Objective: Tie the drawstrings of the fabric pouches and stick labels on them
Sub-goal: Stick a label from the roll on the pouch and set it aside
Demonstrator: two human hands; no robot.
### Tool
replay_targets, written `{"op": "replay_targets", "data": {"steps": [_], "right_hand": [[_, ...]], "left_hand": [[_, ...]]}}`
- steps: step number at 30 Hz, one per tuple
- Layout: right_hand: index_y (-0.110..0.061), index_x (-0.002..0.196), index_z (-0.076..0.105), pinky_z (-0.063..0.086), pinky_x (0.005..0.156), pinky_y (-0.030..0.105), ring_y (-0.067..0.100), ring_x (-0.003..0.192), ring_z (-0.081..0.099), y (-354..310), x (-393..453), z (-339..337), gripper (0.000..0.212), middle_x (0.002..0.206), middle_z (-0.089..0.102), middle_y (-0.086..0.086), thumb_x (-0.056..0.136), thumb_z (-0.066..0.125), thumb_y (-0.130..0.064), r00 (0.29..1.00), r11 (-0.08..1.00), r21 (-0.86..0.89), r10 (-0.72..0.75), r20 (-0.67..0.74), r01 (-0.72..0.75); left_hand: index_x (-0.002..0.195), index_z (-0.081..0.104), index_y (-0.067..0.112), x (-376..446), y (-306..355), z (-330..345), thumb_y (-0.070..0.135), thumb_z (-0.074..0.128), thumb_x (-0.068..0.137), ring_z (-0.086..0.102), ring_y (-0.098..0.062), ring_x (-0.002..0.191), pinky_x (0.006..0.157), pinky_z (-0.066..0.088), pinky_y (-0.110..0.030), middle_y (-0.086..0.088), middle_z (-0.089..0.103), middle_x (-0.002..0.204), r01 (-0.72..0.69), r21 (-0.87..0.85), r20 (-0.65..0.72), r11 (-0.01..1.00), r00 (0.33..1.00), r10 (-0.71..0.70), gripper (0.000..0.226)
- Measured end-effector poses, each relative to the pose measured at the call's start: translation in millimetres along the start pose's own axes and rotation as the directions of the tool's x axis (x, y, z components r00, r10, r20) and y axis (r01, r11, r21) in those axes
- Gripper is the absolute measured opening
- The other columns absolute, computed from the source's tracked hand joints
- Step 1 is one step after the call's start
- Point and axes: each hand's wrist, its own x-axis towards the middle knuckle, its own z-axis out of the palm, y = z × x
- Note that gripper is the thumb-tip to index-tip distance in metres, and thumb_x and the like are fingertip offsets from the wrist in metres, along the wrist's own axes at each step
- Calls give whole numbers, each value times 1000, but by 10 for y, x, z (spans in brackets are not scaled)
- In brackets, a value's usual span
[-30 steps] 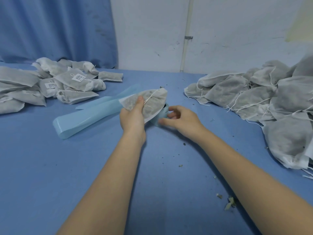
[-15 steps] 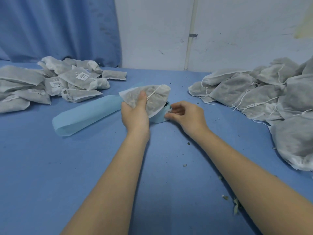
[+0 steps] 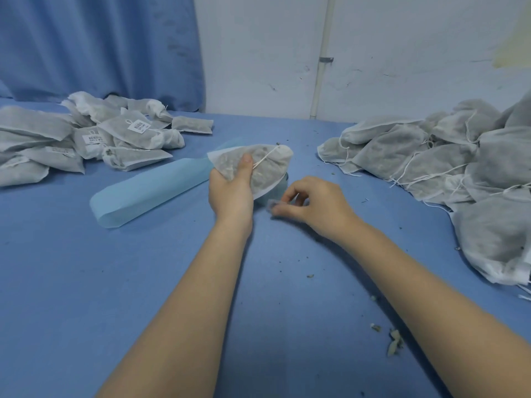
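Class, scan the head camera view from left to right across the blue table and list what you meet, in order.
Heap of labelled grey fabric pouches → light blue backing strip → left hand holding a pouch → right hand pinching a small label → heap of unlabelled grey pouches.

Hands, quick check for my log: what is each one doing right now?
Left hand: holds a pouch, thumb on top.
Right hand: pinches a small blurred label at its fingertips.

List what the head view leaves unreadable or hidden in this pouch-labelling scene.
- Label pinched by the right hand: blurred, print unreadable.
- Label roll: mostly hidden behind the pouch in the left hand.
- Printed labels on the left pile: too small to read.
- Right pouch pile: cut off by the frame edge.
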Motion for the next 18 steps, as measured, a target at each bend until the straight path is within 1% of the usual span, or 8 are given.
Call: {"op": "replay_targets", "data": {"steps": [3,5,7,9,11,15,16,18], "right_hand": [[-37,67,57,36,68,9,-4,72,48,-90,-146,-189,23,86,47,-14,75,78,-38,993,997,-9,-73,89,74],[-39,71,58,34,72,6,-6,79,45,-148,-207,-340,19,94,46,-13,77,76,-37,993,994,29,-110,53,108],[-35,77,60,31,78,9,-2,89,42,-203,-233,-471,14,101,46,-6,80,73,-36,990,990,-4,-141,-22,141],[-26,85,66,27,86,16,12,100,39,-240,-248,-547,11,104,44,-2,81,72,-34,982,984,-87,-165,-94,157],[-19,91,69,25,90,20,19,105,36,-245,-265,-573,17,105,43,-1,82,71,-33,972,979,-132,-175,-155,155],[-25,87,62,28,98,25,20,111,37,-232,-295,-586,10,113,50,1,85,69,-32,972,987,-78,-152,-178,141],[-25,86,60,29,97,24,21,112,40,-227,-294,-590,10,113,52,1,86,68,-31,973,987,-66,-154,-172,145],[-20,88,59,33,93,23,19,109,47,-223,-294,-589,10,110,58,3,88,67,-27,972,987,-30,-160,-169,158]], "left_hand": [[107,59,10,-42,50,-21,29,68,86,63,-20,102,93,49,-34,-3,67,107,-44,27,51,999,998,43,30],[112,61,6,-91,92,-37,26,68,86,64,-22,103,95,49,-39,-7,68,109,-104,66,143,992,985,93,33],[110,62,6,-162,131,-43,24,69,85,65,-23,101,94,49,-43,-8,69,107,-169,119,239,978,961,136,32],[108,63,7,-255,158,-36,25,71,84,66,-22,98,92,51,-40,-6,70,103,-214,154,313,964,936,158,31],[101,63,11,-342,169,-16,27,72,82,66,-19,93,85,51,-34,-1,70,98,-254,196,357,947,918,172,27],[93,60,18,-434,181,17,28,71,83,62,-13,86,78,47,-27,4,68,92,-255,209,403,944,902,154,18],[94,60,19,-441,183,20,27,70,84,62,-13,86,78,47,-26,4,68,93,-242,194,412,951,899,144,17],[99,61,16,-456,184,23,25,68,86,63,-14,90,80,48,-27,1,69,97,-211,167,430,963,894,121,17]]}}
